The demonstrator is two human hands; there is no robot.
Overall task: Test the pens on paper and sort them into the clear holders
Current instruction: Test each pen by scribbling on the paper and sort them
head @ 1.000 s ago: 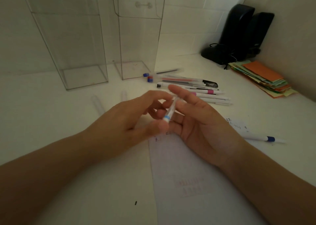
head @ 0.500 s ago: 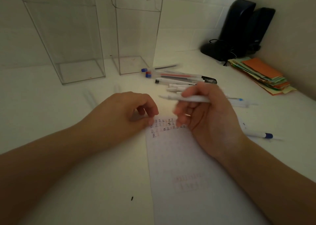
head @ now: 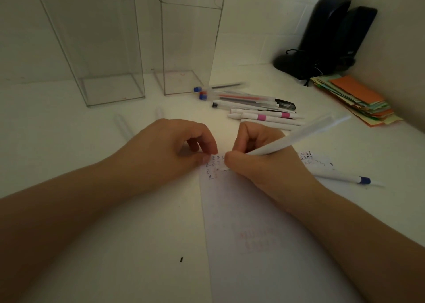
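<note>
Right hand (head: pixel 259 155) grips a white pen (head: pixel 292 139) in a writing hold, tip down on the paper sheet (head: pixel 253 222), barrel slanting up and to the right. Left hand (head: pixel 170 148) rests on the table (head: pixel 69 141) at the sheet's top-left corner, fingers loosely curled with fingertips (head: pixel 207 157) on the paper edge; I can't tell if it pinches anything. I see small handwritten test marks (head: pixel 213 167) between the two hands, more marks (head: pixel 308 157) right of the writing hand. Pile of untested pens (head: pixel 253 106) lies behind the hands, near the right clear holder (head: pixel 188 38); left clear holder (head: pixel 92 45) stands beside it. One blue-banded pen (head: pixel 345 178) lies alone on the right. Black speakers (head: pixel 326 35) and a stack of coloured paper (head: pixel 356 100) sit at the far right corner.
</note>
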